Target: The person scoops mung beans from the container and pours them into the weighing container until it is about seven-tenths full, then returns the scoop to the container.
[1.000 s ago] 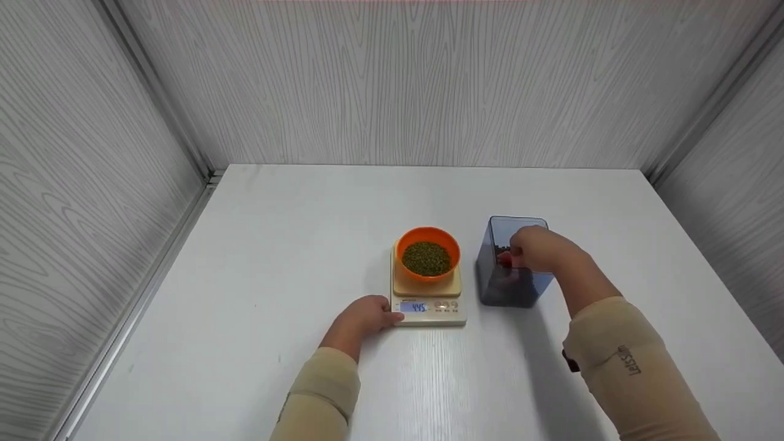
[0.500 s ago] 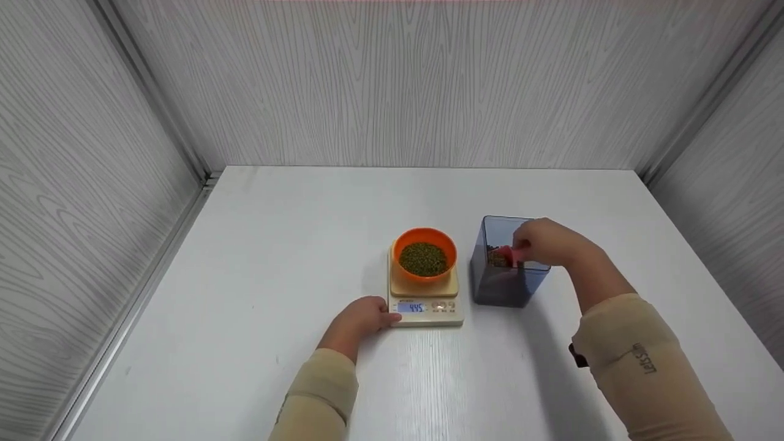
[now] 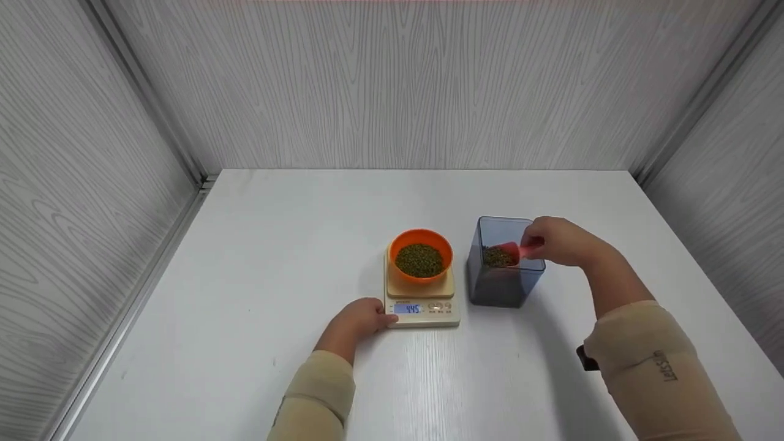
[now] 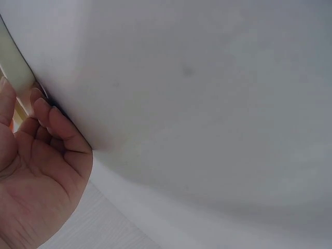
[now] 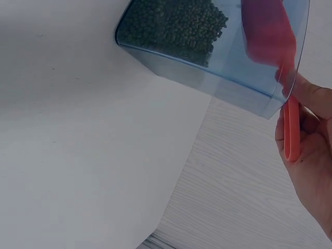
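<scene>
In the head view my right hand (image 3: 562,240) holds a red scoop (image 3: 512,250) by its handle at the rim of a clear bluish bin (image 3: 499,288). Small green beans (image 3: 497,256), which look like mung beans, show at the scoop's mouth. Through the bin wall in the right wrist view, the scoop (image 5: 267,33) appears above more beans (image 5: 181,23). My left hand (image 3: 358,318) pinches the front left corner of a cream kitchen scale (image 3: 429,319), thumb on top. On the scale stands an orange bowl (image 3: 399,242) with green beans inside; the display seems to read 445.
The bin stands just right of the scale on a white table (image 3: 275,245), with a narrow gap between them. Grey wood-grain panels (image 3: 392,86) rise behind the table and at both sides.
My right hand has drawn back right from inside the bin, bringing the scoop up to the rim, where beans now show in it. My left hand stays at the scale; its reading looks unchanged.
</scene>
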Demonstrator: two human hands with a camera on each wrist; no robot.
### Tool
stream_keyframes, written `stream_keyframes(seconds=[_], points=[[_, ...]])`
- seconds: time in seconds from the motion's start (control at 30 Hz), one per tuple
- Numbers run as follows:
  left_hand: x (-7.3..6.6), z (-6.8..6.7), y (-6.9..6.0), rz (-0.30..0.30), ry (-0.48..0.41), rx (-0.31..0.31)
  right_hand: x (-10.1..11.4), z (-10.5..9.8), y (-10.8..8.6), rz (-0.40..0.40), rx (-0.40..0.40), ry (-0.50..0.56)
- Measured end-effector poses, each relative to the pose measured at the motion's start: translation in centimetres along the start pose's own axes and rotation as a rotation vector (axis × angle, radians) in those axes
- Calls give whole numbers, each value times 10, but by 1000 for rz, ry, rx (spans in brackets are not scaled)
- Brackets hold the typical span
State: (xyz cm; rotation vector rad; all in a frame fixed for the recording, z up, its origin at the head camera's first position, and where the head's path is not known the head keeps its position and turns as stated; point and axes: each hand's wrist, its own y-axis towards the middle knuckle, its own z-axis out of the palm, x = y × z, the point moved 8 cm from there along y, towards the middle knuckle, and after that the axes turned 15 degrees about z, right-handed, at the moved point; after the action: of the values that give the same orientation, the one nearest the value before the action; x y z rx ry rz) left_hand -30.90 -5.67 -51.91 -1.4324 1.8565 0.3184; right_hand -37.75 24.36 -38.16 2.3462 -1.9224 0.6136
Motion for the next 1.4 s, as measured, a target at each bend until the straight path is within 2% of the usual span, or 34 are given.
stream_keyframes(seconds=[0.3, 0.5, 0.87, 1.0, 1.4], points=[[-1, -1, -2, -10, -14, -6, -17, 0, -5, 47, -29, 94], [2, -1, -4, -40, -46, -15, -25, 0, -8, 56, -43, 135], [3, 0, -1, -37, -35, -17, -35, -2, -16, 45, -53, 267], [5, 1, -2, -46, -41, -17, -42, 1, -17, 71, -40, 316], [-1, -1, -4, -5, -22, -20, -51, 1, -19, 103, -34, 393]])
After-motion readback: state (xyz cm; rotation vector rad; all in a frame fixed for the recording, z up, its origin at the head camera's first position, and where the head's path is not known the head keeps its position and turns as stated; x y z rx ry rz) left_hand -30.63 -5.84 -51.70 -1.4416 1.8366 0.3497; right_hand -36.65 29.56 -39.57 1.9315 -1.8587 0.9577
